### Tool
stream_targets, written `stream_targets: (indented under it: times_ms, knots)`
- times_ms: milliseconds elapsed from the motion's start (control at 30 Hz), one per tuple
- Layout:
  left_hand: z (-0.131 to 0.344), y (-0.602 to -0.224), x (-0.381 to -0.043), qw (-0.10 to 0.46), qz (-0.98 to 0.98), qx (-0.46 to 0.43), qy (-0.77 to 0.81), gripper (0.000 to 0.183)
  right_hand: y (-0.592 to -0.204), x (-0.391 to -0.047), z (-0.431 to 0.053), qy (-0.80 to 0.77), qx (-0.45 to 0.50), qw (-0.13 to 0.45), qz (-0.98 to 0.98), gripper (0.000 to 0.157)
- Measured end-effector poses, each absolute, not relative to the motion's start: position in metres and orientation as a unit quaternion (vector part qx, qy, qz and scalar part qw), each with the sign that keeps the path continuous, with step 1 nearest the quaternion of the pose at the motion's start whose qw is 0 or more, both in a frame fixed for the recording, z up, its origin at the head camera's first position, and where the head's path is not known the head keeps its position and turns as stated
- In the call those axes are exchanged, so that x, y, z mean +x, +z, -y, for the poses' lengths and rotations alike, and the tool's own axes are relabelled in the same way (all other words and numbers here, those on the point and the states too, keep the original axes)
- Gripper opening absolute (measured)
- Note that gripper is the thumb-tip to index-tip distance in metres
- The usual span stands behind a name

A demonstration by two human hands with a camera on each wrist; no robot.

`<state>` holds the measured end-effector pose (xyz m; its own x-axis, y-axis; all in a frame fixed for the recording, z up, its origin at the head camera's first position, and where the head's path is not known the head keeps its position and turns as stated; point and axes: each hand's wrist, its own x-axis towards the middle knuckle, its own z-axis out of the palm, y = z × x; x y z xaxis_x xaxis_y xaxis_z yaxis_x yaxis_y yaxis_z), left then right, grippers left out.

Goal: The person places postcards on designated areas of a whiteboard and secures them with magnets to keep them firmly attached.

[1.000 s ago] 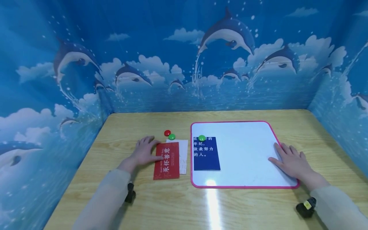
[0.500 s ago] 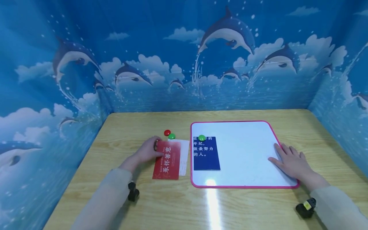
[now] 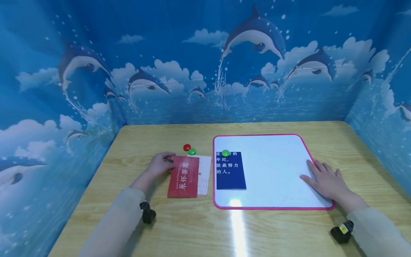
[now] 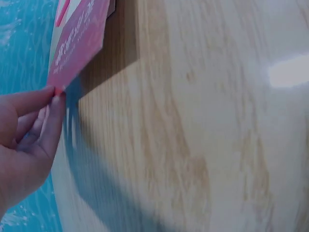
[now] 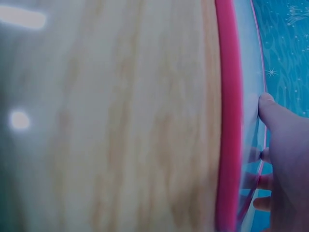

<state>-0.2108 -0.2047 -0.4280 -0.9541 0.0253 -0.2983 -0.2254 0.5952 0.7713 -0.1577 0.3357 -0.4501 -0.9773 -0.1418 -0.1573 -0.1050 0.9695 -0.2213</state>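
Pinching a red rectangular paper card (image 3: 183, 178) by its far-left corner in the left hand (image 3: 159, 164), apparently for raising one side, and seemingly steadying a pink-rimmed rectangular whiteboard (image 3: 276, 175) to its right with the spread right hand (image 3: 328, 182).

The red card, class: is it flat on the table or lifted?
Lifted, at least partly: in the left wrist view, the left hand pinches the tilted red card, whose shadow falls on the table.

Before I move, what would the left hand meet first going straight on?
The left hand, pinching the red card, would probably meet the red disc first, though depth is unclear.
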Motion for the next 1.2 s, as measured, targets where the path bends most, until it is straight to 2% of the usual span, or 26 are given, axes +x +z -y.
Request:
stream_targets:
  times_ms: [233,667,1200]
  knots:
    - [0.214,-0.429,-0.212,0.169,-0.829,-0.07,0.529,0.055,-0.448,-0.157,-0.336,-0.101,-0.064,0.086,-0.989,0.084]
    - [0.219,-0.427,-0.215,0.172,-0.798,-0.077,0.573,0.057,-0.447,-0.158,-0.335,-0.099,-0.064,0.088,-0.989,0.084]
    - [0.168,-0.404,-0.223,0.153,-0.77,-0.084,0.613,0.052,-0.449,-0.159,-0.336,-0.098,-0.063,0.09,-0.989,0.084]
